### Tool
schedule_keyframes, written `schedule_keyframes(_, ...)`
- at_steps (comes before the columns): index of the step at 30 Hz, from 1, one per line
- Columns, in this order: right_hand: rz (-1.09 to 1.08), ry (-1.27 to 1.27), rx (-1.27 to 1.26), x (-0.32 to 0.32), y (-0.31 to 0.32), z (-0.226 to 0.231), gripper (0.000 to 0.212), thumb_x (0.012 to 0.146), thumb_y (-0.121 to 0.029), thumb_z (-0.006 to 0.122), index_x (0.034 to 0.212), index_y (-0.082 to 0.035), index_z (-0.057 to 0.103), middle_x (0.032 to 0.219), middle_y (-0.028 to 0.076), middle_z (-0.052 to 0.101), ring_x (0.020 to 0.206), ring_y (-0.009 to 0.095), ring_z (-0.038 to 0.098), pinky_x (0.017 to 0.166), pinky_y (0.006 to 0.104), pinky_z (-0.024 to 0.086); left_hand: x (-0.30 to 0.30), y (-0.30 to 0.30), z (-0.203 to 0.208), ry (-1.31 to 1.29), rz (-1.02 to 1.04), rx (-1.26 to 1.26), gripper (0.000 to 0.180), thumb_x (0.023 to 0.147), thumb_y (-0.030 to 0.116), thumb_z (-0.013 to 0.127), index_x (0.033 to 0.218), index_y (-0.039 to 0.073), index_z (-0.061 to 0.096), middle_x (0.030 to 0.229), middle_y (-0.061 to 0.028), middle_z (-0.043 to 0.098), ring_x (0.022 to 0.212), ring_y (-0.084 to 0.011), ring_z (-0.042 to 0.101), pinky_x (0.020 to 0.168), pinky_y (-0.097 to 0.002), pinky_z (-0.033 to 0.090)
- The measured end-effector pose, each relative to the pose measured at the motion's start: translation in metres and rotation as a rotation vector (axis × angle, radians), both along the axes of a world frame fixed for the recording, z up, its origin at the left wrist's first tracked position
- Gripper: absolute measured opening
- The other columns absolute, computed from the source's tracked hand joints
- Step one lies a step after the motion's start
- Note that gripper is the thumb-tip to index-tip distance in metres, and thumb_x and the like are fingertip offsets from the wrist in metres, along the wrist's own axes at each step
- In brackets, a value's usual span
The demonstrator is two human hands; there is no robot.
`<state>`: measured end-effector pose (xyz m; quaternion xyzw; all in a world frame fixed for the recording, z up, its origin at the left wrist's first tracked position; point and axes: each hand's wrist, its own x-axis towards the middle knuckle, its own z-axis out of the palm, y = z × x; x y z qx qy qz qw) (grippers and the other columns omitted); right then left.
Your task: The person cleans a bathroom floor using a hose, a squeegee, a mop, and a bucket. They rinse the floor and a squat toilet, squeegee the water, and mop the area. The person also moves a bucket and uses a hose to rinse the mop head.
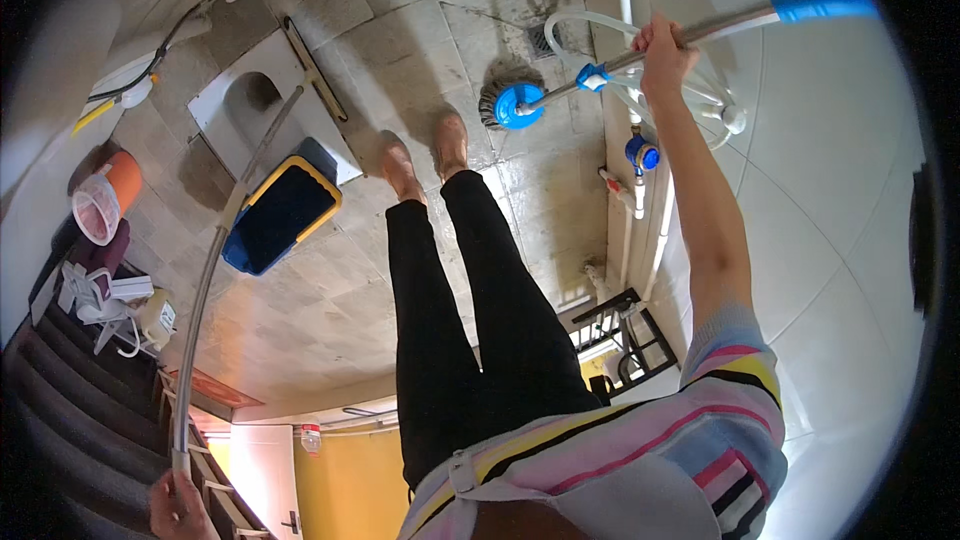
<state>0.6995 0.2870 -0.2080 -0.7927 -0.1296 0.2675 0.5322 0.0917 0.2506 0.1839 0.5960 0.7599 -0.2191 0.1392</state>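
My right hand (665, 58) is closed round the metal pole of a round-headed mop (518, 106). This mop has a blue disc with dark strands or bristles below it, resting on the tiled floor, and a blue grip at its upper end. At the lower left, my left hand (180, 508) grips the end of a long metal pole belonging to a floor squeegee (200, 310). Its narrow bar lies across a white floor panel around a squat toilet (225, 105). Beside that pole stands a blue bucket with a yellow rim (328, 180), its inside dark.
Two bare feet (425, 155) stand mid-floor. An orange bin with a bag (122, 180) is by the left wall, near small bottles and boxes. On the right are white pipes with a blue water meter (642, 153), a pale hose (555, 20) and a floor drain (541, 40).
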Motion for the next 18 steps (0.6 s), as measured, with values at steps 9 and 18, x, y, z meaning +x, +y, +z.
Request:
schedule_keyframes(9,0.329,-0.036,0.137,-0.059,-0.058,0.105,0.023,0.089,-0.012,0.056,0.069,-0.007,0.048,0.064,0.001,0.047,0.061,0.011,0.044,0.065,0.0306,0.044,-0.030,-0.017,-0.002,-0.100,-0.035,0.019,0.024,0.090,0.020,0.057,0.089,-0.004,0.058,0.073,-0.0124,0.056,0.064,-0.0198,0.052,0.060,-0.0321,0.044)
schedule_keyframes(18,0.817,-0.083,-0.072,-0.076,-0.063,0.079,0.018,0.084,-0.017,0.067,0.075,-0.003,0.062,0.074,0.001,0.061,0.070,0.009,0.054,0.068,0.0236,0.043,-0.009,-0.050,-0.005,-0.016,-0.159,0.138,0.021,0.081,0.020,0.067,0.080,0.000,0.061,0.073,-0.0138,0.059,0.066,-0.0298,0.060,0.060,-0.0358,0.047)
